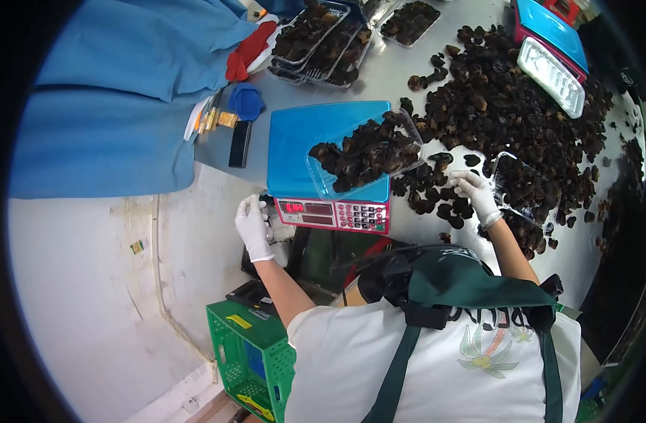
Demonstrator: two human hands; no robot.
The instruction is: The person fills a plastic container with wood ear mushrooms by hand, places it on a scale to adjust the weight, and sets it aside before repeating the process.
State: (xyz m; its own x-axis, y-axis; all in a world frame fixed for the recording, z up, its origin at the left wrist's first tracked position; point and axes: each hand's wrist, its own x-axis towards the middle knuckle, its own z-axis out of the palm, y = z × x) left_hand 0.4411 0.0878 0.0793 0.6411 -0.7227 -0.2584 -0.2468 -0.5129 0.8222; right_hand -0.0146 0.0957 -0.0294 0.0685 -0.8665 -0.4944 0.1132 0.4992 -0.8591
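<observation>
A clear plastic tray [321,185] of dark wood-ear-like mushrooms [369,151] sits tilted across the blue platform [295,134] of a red digital scale [326,214], whose red display is lit. My left hand [253,227], in a white glove, is beside the scale's front left corner with its fingers loosely bent and nothing visible in them. On the right, my gloved right hand [476,195] hovers by the loose mushrooms, fingers half curled and apart. I see nothing held in it. Another clear tray [505,166] lies partly under mushrooms just beyond that hand.
A large mushroom heap [506,99] covers the right of the metal table. Filled trays [316,42] are stacked at the back. A second blue-topped scale [552,32] has an upright-leaning tray [552,77] against it. A person in blue [125,106] stands left; a green crate [249,352] is below.
</observation>
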